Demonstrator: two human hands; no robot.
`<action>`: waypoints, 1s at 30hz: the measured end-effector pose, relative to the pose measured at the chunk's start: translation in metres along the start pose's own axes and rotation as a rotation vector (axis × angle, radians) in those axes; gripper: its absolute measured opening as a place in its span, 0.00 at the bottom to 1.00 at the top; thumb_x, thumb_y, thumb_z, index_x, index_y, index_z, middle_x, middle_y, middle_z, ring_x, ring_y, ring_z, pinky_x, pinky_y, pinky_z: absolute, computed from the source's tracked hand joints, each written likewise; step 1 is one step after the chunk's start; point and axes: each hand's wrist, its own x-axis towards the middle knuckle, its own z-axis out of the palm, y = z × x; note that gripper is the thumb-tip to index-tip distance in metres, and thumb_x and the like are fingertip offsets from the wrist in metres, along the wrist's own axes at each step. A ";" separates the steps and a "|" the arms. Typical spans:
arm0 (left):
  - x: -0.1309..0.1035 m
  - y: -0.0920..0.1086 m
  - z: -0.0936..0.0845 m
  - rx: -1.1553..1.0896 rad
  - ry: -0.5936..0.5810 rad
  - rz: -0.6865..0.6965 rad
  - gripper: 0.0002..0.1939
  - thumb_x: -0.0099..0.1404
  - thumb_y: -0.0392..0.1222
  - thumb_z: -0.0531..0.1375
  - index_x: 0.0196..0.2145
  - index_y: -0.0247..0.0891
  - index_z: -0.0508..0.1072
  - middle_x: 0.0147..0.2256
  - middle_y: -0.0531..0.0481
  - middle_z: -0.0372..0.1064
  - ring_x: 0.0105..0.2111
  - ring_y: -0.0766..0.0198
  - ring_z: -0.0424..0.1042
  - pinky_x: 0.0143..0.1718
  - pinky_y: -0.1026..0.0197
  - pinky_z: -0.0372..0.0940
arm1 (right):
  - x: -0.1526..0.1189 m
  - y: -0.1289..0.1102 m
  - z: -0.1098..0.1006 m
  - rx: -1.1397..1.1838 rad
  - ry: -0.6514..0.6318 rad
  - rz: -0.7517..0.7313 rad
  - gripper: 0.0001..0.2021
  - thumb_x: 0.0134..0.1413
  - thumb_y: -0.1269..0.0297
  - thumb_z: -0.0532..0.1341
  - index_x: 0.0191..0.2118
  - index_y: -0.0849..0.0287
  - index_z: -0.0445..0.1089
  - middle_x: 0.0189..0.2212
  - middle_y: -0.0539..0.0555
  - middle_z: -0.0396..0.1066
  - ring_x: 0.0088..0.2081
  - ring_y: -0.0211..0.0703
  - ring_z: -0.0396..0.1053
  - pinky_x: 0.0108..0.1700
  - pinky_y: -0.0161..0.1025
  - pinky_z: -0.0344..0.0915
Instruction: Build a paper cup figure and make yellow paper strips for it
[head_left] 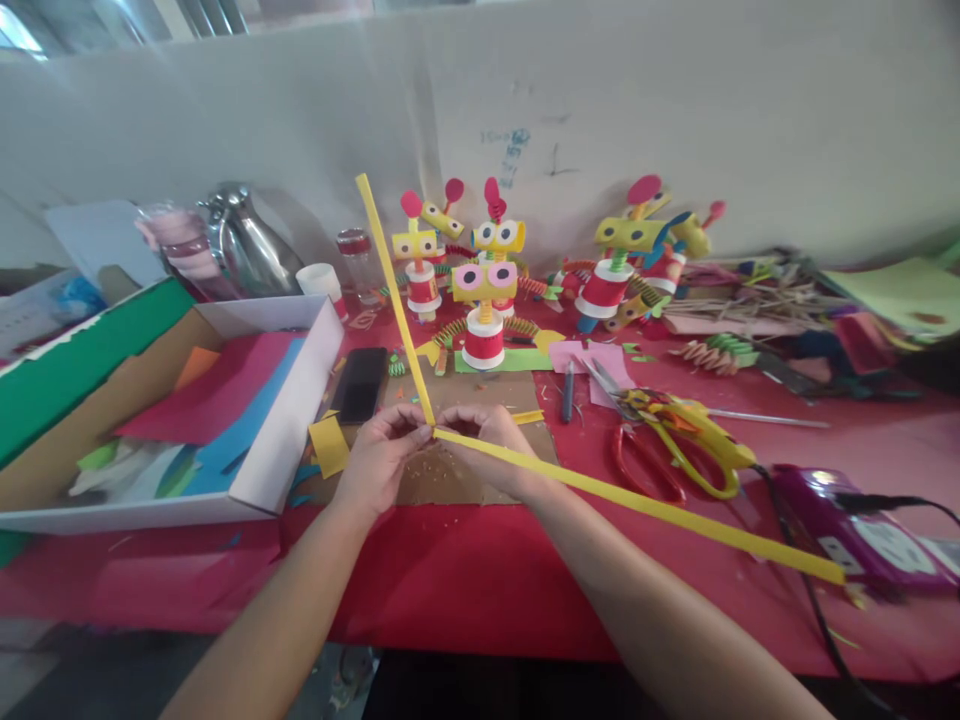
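Two long yellow paper strips (637, 502) meet at a corner between my hands. One strip rises up and to the left, the other runs to the right over my right forearm. My left hand (386, 450) pinches the joint with thumb and fingers. Close against it, my right hand (487, 440) also grips the strips near the corner, its fingers partly hidden behind the paper. Both hands are held over a brown cardboard sheet (450, 487). Beyond them stands a paper-cup figure (484, 338) with a yellow head, pink-ringed eyes and folded-paper arms.
On the left sits an open box (307, 400) of coloured paper, beside a black phone (360, 385). Scissors (701, 450), red-handled pliers (649, 470) and a yellow glue gun (690, 425) lie right. More cup figures (607, 285) line the wall. A purple device (862, 530) sits front right.
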 end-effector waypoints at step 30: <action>0.006 0.004 0.046 0.125 -0.006 -0.198 0.16 0.41 0.42 0.74 0.27 0.33 0.78 0.26 0.48 0.74 0.26 0.66 0.72 0.28 0.65 0.64 | -0.009 -0.004 -0.042 0.088 0.167 0.243 0.05 0.43 0.65 0.65 0.25 0.62 0.75 0.20 0.49 0.72 0.23 0.35 0.66 0.27 0.33 0.61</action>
